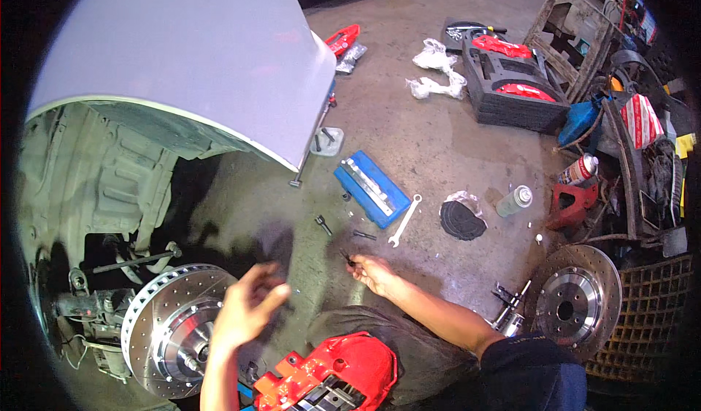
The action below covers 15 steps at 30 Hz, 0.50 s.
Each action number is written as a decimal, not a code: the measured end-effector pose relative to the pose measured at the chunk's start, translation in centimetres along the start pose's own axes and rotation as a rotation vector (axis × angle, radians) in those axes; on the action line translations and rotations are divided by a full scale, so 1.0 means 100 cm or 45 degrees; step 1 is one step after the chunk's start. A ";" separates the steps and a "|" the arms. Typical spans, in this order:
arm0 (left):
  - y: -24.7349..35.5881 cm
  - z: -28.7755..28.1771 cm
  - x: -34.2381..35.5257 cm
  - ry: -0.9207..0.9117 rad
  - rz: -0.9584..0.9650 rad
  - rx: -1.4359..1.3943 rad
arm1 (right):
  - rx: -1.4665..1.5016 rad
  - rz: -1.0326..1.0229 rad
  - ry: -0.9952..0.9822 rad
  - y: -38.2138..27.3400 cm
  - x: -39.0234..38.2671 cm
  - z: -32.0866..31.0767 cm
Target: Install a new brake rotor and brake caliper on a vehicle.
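My left hand (250, 305) is raised with bent fingers apart and nothing in it, beside the drilled brake disc (146, 338) fitted in the wheel arch (102, 163). My right hand (372, 274) is closed on a small dark piece (350, 260), too small to identify, held above the concrete floor (380, 133). A red brake caliper (350, 360) rests at my lap, below and between my hands. Beyond my right hand lie a combination wrench (405, 221), a dark fitting (323, 225) and an open blue case (393, 205) with a metal tool in it.
The pale car body (182, 53) fills the upper left. Red calipers sit in a foam tray (518, 112). A spare disc (599, 301), spray cans (515, 201), a dark pad (460, 223) and a cluttered metal frame (621, 163) are at the right.
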<state>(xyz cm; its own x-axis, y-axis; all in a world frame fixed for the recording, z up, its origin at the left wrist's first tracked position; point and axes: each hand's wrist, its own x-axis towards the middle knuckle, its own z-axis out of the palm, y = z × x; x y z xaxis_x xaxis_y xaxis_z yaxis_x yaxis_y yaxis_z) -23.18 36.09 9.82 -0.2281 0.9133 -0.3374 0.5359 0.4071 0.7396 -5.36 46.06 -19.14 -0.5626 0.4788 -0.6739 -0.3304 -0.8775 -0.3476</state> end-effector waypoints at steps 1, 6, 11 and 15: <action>0.025 0.014 0.018 -0.028 -0.005 0.328 | 0.007 -0.012 0.001 -0.007 -0.013 0.007; 0.002 0.044 0.051 -0.126 0.329 1.170 | -0.308 0.024 -0.717 -0.056 -0.079 0.064; 0.001 0.024 0.023 -0.346 -0.105 0.362 | -0.677 -0.142 -0.710 -0.070 -0.043 0.018; 0.004 0.009 -0.016 -0.328 -0.062 0.247 | -0.644 0.263 -0.245 -0.037 -0.021 -0.017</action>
<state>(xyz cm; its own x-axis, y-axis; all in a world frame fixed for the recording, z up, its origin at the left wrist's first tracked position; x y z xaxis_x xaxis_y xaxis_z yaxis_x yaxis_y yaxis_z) -21.84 34.72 10.10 -0.0576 0.8497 -0.5241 0.6802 0.4176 0.6025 -1.68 48.26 -17.51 -0.7201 0.2508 -0.6470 0.1776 -0.8347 -0.5213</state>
